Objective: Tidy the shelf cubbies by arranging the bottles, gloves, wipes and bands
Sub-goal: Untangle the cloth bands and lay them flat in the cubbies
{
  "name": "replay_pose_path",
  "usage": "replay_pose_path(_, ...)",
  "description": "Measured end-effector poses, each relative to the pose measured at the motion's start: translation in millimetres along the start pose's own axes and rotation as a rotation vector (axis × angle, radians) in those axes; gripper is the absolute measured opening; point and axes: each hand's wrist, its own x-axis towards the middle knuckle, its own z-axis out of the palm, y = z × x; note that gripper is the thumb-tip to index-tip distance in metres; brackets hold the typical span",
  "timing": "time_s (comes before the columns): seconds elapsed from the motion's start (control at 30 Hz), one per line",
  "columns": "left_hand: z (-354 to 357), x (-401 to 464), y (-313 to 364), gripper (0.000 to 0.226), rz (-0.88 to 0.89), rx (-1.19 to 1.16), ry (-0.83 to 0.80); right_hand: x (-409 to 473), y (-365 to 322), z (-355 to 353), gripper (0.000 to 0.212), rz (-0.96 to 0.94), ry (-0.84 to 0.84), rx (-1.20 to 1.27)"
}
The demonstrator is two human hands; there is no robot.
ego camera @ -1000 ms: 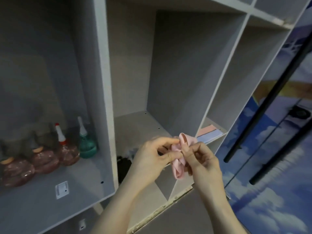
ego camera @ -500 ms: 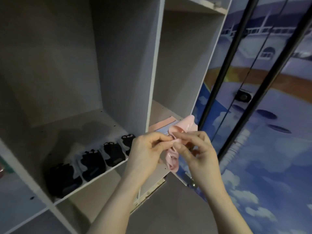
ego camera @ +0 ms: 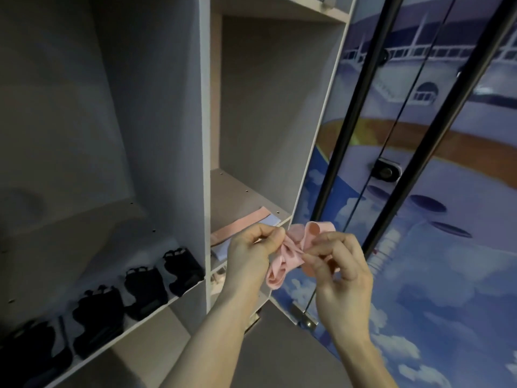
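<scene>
While both forearms reach up, left hand [ego camera: 251,256] and right hand [ego camera: 340,271] pinch a crumpled pink band [ego camera: 288,254] (fingers curled), before the shelf [ego camera: 205,163].

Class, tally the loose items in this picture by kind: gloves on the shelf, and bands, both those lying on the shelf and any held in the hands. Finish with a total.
Black gloves in the left cubby: 4
Pink band in hands: 1
Pink band on the shelf: 1
Pale blue band on the shelf: 1
Total: 7
</scene>
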Motion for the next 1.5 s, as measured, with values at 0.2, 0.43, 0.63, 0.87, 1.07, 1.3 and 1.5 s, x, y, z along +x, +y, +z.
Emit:
replay_pose_path(0.2, 36, 60, 6, 0.020, -0.013, -0.033, 0.122, 42, 34, 19, 0.019, 0.050, 0.084, 0.019)
replay_pose_path(0.43, 32, 117, 6, 0.017, 0.250, 0.399, 0.124, 99, 65, 45, 0.023, 0.217, -0.056, -0.017)
replay_pose_path(0.63, 27, 142, 1, 0.026, 0.331, 0.365, 0.093, 120, 93, 75, 0.021, 0.026, -0.100, -0.210)
replay_pose_path(0.87, 23, 190, -12, 0.024, 0.192, 0.366, 0.208, 145, 114, 101, 0.010, -0.045, -0.110, -0.284)
replay_pose_path(1.07, 28, 229, -12, 0.024, 0.104, 0.255, 0.350, 163, 142, 107, 0.008, -0.134, -0.110, -0.099)
replay_pose_path(1.3, 55, 252, -5, 0.018, 0.146, 0.102, 0.349, 203, 177, 115, 0.016, 0.013, -0.147, 0.285)
replay_pose_path(1.5, 77, 252, -6, 0.027, 0.225, 0.163, 0.197, 241, 207, 118, 0.031, 0.022, -0.322, 0.318)
